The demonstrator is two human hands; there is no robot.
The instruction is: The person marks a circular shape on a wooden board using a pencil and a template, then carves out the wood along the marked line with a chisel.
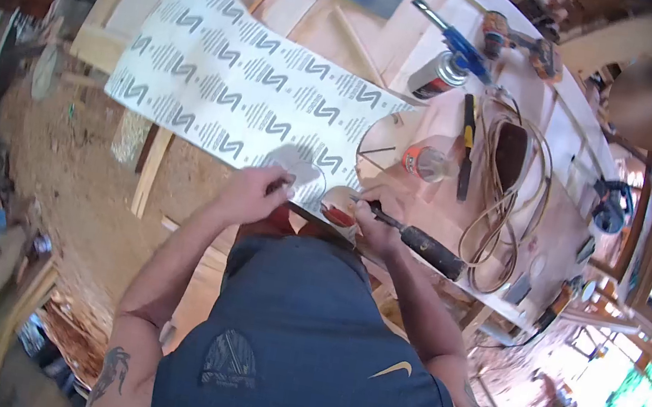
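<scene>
My left hand is closed in a pinch at the near edge of a white printed sheet; what is between its fingertips, if anything, I cannot make out. My right hand grips a slim tool with a thick black body, its thin end pointing left. Just left of that hand lies a small round tan-and-red piece at the bench edge. A curved line shows on the sheet between my hands. Beyond my right hand stands a clear jar with an orange label.
A blue torch on a gas can and a cordless drill are at the back. To the right lie a black-and-yellow tool, a coiled tan cord and a blue power tool. People are at both sides.
</scene>
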